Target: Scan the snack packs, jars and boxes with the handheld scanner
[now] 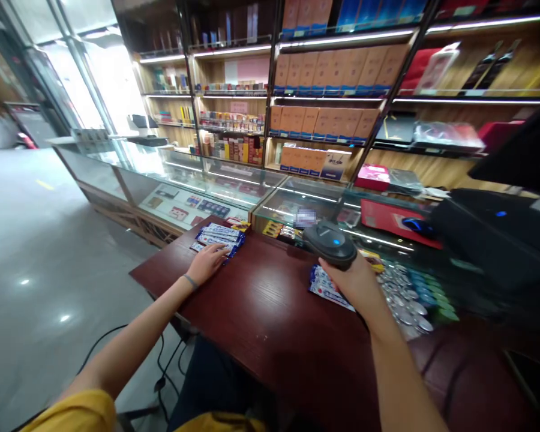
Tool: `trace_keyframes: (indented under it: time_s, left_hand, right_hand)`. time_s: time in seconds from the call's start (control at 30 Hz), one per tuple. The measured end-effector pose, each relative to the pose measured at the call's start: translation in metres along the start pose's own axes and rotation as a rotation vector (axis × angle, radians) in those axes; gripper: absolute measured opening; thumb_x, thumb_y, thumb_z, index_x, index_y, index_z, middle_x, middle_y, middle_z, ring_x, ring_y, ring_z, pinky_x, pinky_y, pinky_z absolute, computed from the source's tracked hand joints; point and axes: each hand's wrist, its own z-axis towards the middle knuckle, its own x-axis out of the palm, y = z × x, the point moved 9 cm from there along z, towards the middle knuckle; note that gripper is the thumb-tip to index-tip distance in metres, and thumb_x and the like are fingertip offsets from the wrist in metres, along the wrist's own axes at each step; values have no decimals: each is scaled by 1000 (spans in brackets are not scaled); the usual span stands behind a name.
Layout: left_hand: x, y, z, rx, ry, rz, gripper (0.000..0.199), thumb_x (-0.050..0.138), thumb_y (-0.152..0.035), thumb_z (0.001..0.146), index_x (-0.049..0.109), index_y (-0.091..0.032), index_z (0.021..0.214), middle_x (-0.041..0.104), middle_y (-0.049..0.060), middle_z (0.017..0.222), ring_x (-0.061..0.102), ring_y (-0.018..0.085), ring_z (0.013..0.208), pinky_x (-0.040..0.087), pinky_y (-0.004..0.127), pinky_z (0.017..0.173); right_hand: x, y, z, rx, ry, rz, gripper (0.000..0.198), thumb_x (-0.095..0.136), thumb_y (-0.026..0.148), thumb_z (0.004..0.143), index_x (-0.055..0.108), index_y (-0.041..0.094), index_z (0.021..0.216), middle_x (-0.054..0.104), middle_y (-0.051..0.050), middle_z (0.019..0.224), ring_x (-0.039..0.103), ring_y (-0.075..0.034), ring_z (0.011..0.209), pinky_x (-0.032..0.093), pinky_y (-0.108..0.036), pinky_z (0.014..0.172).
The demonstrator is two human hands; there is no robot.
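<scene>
In my right hand [353, 282] is a black barcode scanner [330, 242] with a blue light on top, held above the dark red-brown table. Under and beside that hand lie blue-and-white packets [326, 287], partly covered by it. My left hand [207, 263] rests at the near edge of another group of long blue-and-white packets [219, 235]. Its fingers are stretched out over the packets and touch them, without closing round one. A yellow-and-red packet [238, 224] lies just behind this group.
The wooden table [270, 312] meets a glass display counter [198, 186]. To the right are rows of small silver tins [402, 294], a red mat [389, 222] with a mouse [416, 225], and a dark monitor [499, 234]. Cables [162, 360] hang at lower left. Stocked shelves stand behind.
</scene>
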Motion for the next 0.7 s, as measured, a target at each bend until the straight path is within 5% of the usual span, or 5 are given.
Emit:
trace_keyframes:
  time_s: [0.17,0.33,0.57,0.7]
  left_hand:
    - [-17,41,-30,-33,53,51,34,48,-33,100,69,-24,126,66,12,130,61,27,119,50,46,105]
    - [-13,62,-37,-74,91,4,34,50,-35,99,71,-25,125,64,12,135,58,28,125,45,48,112]
    - [-7,62,-34,-55,157,-35,34,48,-35,100,70,-26,124,69,10,123,62,24,115,47,42,107]
    - [-14,51,-28,-14,184,-12,29,50,-34,100,72,-28,117,72,9,114,65,22,107,48,37,101]
  right_hand:
    - [44,0,-7,15,158,-98,49,68,40,77,60,26,123,76,-6,89,73,-31,94,54,-35,72]
    - [71,-5,-16,135,299,-162,50,64,42,77,57,29,124,75,-4,87,72,-29,72,50,-33,61]
    - [73,-3,-17,124,300,-163,52,64,39,76,56,30,126,76,-5,96,73,-32,92,52,-35,74]
    - [69,-2,-17,124,297,-161,52,64,40,77,56,29,127,77,-5,94,74,-31,86,52,-35,70]
